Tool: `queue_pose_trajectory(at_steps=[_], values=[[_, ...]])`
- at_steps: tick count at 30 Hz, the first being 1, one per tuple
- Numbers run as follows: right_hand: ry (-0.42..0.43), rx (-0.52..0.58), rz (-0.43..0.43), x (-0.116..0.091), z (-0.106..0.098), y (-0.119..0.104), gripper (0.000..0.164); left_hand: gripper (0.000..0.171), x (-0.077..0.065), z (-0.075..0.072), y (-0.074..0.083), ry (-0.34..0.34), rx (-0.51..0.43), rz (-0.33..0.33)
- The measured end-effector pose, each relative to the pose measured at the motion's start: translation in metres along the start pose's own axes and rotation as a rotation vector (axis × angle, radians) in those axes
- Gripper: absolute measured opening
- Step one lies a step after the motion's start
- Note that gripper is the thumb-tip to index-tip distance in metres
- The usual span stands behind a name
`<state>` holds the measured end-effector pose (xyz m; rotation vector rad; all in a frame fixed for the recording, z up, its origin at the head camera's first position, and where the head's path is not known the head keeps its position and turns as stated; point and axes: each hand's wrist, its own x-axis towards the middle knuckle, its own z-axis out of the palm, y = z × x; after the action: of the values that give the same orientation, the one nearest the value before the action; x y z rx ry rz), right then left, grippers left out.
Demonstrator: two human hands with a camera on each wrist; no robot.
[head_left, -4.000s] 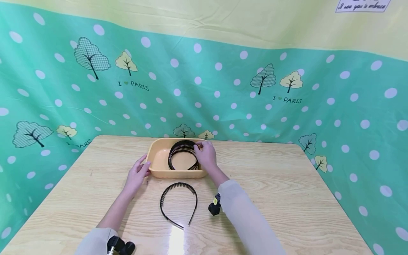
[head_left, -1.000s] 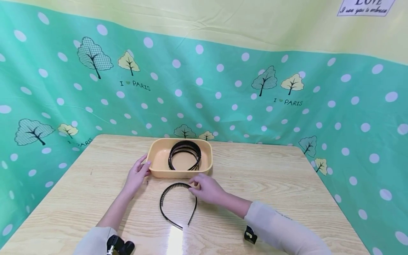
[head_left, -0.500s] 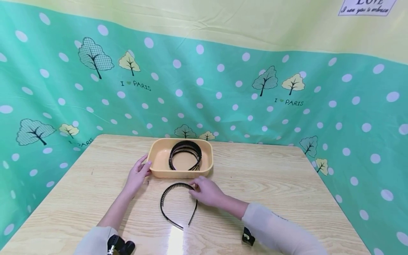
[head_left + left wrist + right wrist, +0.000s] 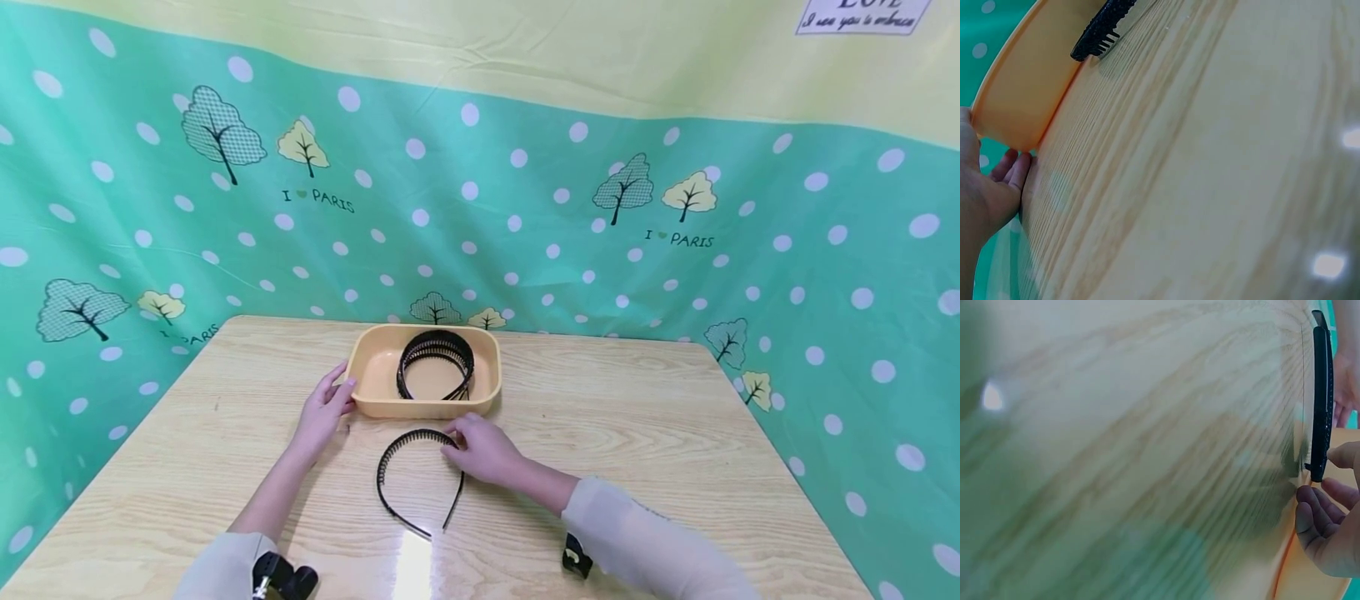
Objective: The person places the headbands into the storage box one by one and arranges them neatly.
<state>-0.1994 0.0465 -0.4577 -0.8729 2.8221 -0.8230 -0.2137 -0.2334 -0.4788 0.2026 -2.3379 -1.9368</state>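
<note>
My left hand [image 4: 322,412] holds the left end of a peach plastic tray [image 4: 420,409]; in the left wrist view, its fingers [image 4: 1017,169] are bent close to the tray's lower edge. Several black toothed headbands [image 4: 438,343] lie together inside the tray. In front of it, a single black headband [image 4: 381,483] lies on the table with its ends towards me. My right hand [image 4: 487,450] pinches this headband at the upper right of its arc. The right wrist view shows thumb and fingertip at the black band [image 4: 1321,406], other fingers curled below.
The wooden table [image 4: 637,433] carries the tray near its back edge. A green and yellow curtain [image 4: 525,333] with dots and trees hangs right behind and beside it. Black wrist cameras [image 4: 283,577] sit at both sleeves.
My right hand has left the tray, come down to the single headband, and its fingers have settled there over the last second. The left hand, tray and headbands have stayed put.
</note>
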Motion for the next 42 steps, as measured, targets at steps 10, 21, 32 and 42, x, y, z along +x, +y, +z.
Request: queue_pose_trajectory(at_steps=[10, 21, 32, 42], values=[[0.03, -0.01, 0.04, 0.003, 0.008, -0.004, 0.032, 0.06, -0.001, 0.0, 0.001, -0.003, 0.004, -0.005], [0.076, -0.105, 0.078, 0.008, 0.019, -0.009, 0.034, 0.06, -0.001, -0.001, 0.002, -0.006, 0.001, -0.016], [0.115, -0.15, 0.074, 0.01, 0.019, -0.011, 0.019, 0.06, -0.001, -0.001, 0.002, -0.005, 0.003, -0.015], [0.08, -0.06, 0.087, 0.007, 0.013, -0.011, 0.017, 0.062, -0.001, -0.002, 0.001, -0.013, 0.004, -0.027]])
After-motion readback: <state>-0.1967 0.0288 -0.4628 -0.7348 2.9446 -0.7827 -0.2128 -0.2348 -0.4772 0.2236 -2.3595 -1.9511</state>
